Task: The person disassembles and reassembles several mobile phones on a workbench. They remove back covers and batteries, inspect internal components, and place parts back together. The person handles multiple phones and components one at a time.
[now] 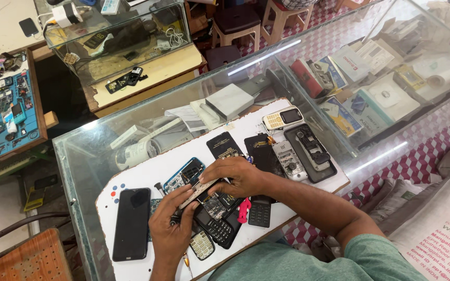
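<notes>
My left hand (170, 224) and my right hand (238, 176) together hold a narrow grey phone part (199, 190) above a white board (147, 171) on a glass counter. Under the hands lie a black keypad phone (219, 229), an open phone body (216, 205), a separate black keypad (259, 213) and a small pink piece (244, 209). A black smartphone (132, 224) lies left of my left hand. A blue circuit frame (185, 174) sits just behind the hands. A screwdriver (187, 265) lies near my left wrist.
Further right on the board are black back covers (225, 145), a silver phone chassis (289, 160), an opened black phone (311, 151) and a white keypad phone (282, 118). Boxes and papers fill the glass case (339, 78). A blue repair mat (6, 119) sits left. A wooden stool (27, 257) stands at the lower left.
</notes>
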